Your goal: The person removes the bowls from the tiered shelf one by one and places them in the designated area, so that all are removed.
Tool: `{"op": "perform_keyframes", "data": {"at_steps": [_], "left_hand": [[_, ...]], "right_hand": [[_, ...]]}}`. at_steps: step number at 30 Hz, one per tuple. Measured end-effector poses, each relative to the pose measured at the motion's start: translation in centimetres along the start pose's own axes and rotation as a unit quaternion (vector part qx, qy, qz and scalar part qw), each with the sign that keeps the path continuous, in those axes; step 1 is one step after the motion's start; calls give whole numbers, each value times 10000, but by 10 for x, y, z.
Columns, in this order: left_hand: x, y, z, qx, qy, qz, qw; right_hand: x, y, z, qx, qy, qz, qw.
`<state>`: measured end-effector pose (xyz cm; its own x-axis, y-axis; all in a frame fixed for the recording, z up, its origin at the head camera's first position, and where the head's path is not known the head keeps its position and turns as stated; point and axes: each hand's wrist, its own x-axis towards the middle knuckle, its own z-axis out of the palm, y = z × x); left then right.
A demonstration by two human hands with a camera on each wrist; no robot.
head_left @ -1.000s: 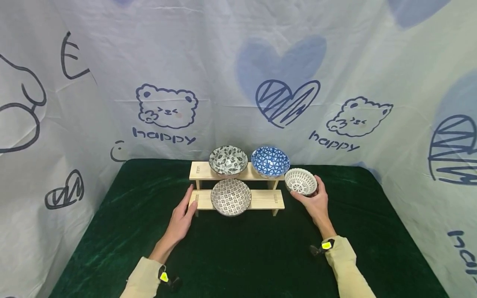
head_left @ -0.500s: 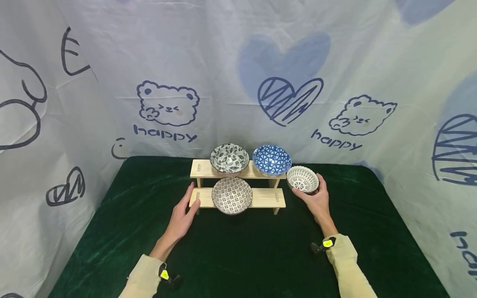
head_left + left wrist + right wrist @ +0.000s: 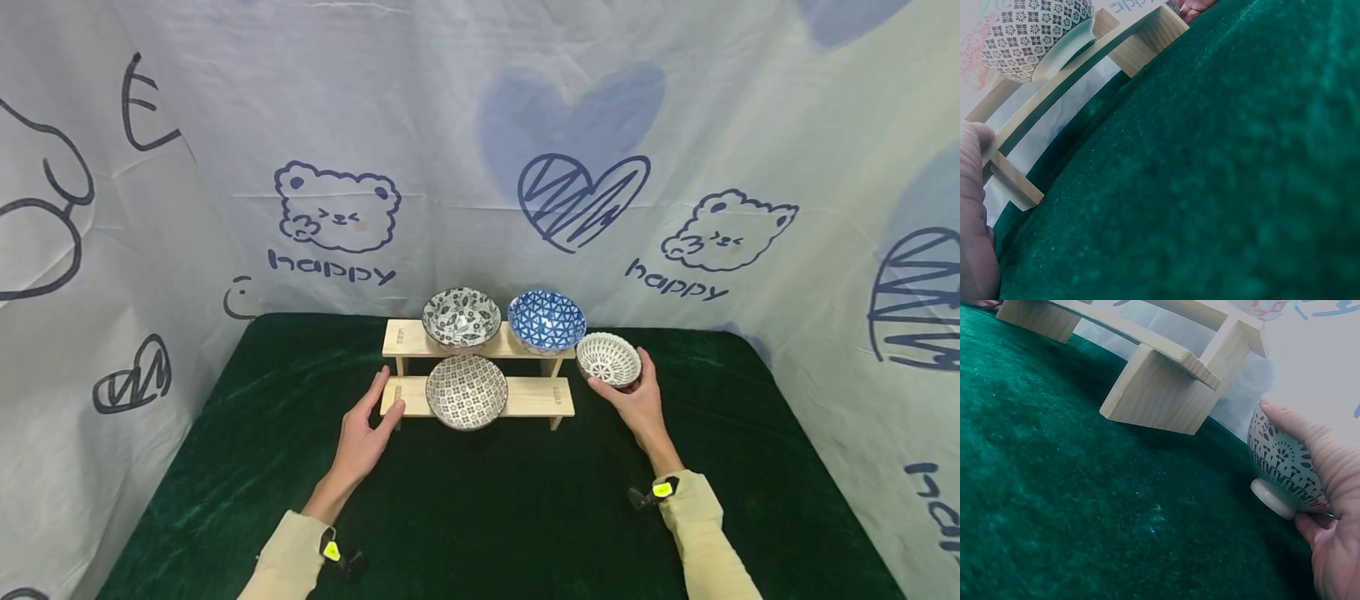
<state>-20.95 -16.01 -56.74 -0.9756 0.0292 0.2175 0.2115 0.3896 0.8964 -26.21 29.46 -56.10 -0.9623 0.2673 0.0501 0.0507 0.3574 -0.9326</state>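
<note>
In the head view my right hand (image 3: 637, 406) grips a small white bowl with a dark pattern (image 3: 609, 360), to the right of a two-step wooden rack (image 3: 536, 398). The right wrist view shows this bowl (image 3: 1282, 456) tilted, thumb on its side and a finger by its foot. My left hand (image 3: 362, 437) rests with straight fingers at the rack's left end; its thumb touches the lower step. A brown-patterned bowl (image 3: 467, 393) sits on the lower step. On the upper step stand a black-and-white floral bowl (image 3: 461, 318) and a blue triangle-patterned bowl (image 3: 547, 321).
Dark green velvet cloth (image 3: 495, 517) covers the table under the rack. A pale curtain (image 3: 450, 125) with blue hearts and bear drawings hangs behind and at both sides. The blue bowl stands close to the held bowl.
The whole head view has shifted slightly upward. Both hands, the held bowl and the rack keep nearly the same places relative to one another.
</note>
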Motion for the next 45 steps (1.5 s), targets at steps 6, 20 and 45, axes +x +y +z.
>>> {"op": "perform_keyframes", "data": {"at_steps": [6, 20, 45], "left_hand": [[-1, 0, 0, -36, 15, -9, 10000], [1, 0, -1, 45, 263, 102, 9996], [1, 0, 1, -38, 172, 57, 9998]], "right_hand": [[-2, 1, -1, 37, -42, 45, 10000], [-17, -10, -13, -435, 87, -419, 9981], [-71, -67, -19, 615, -364, -1205, 9901]]}}
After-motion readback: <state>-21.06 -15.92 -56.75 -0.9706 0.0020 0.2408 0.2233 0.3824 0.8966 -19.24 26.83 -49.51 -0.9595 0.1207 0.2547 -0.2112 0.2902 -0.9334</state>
